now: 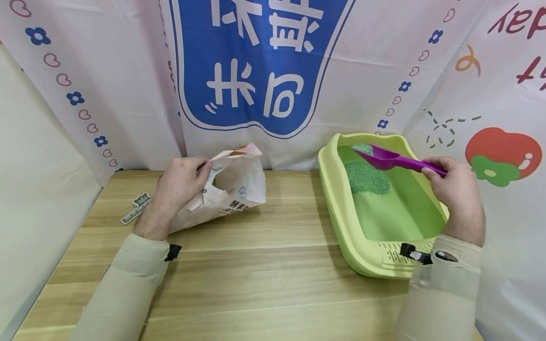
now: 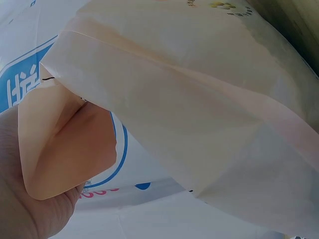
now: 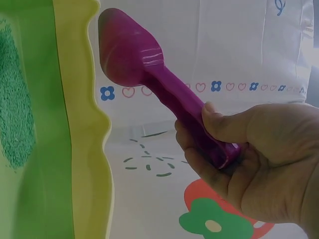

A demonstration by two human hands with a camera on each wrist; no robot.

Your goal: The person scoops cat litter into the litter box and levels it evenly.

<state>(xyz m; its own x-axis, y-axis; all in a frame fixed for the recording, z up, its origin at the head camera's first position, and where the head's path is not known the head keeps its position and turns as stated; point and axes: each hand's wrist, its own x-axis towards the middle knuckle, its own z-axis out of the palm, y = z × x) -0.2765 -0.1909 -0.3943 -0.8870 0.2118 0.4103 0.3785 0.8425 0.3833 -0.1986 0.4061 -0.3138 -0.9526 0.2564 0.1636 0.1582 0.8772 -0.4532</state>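
My right hand (image 1: pixel 458 194) grips the handle of a purple scoop (image 3: pixel 127 52), held above a yellow-green litter tray (image 1: pixel 337 203). Green granules (image 1: pixel 361 149) fill the scoop's tip. More green litter (image 1: pixel 368 179) lies in a heap at the tray's far left inside. On the left, my left hand (image 1: pixel 179 182) pinches the top edge of a white paper bag (image 1: pixel 251 182), whose torn mouth gapes upward. The bag leans on the table, and its contents are mostly hidden. In the left wrist view the bag's folded flap (image 2: pixel 70 149) covers part of the fingers.
A small ruler-shaped card (image 1: pixel 138 208) with a bear-like top lies left of the bag. Everything stands on a wooden table (image 1: pixel 264 279). A printed white curtain (image 1: pixel 294 151) hangs along its back edge, and another printed sheet (image 1: pixel 512 227) is at the right.
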